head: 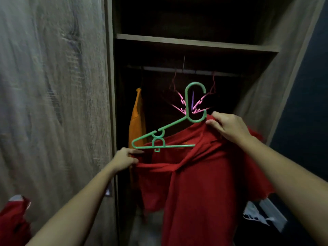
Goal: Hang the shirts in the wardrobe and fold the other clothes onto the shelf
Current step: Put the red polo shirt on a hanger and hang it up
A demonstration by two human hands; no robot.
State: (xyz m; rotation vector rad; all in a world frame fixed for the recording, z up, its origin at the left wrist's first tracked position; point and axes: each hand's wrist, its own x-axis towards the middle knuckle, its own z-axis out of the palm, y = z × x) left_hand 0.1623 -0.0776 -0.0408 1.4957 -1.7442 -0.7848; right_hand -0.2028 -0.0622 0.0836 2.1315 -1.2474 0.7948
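Dim open wardrobe [111, 86] is being faced, and a red shirt [204, 174] is being worked onto a green hanger [177, 145] held up below the rail [186, 70]. Fabric is being pinched by the left grip [124, 158] at a loose edge and by the right grip [229, 126] beside the hanger's hook; guessing the bare hanger arm is needing tucking in before anything gets hooked on.

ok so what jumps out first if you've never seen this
A bright red shirt fills the centre, half on a tilted green hanger before the dark wardrobe. The left hand pinches its edge, the right hand grips it by the hook. An orange garment hangs inside, at the left.
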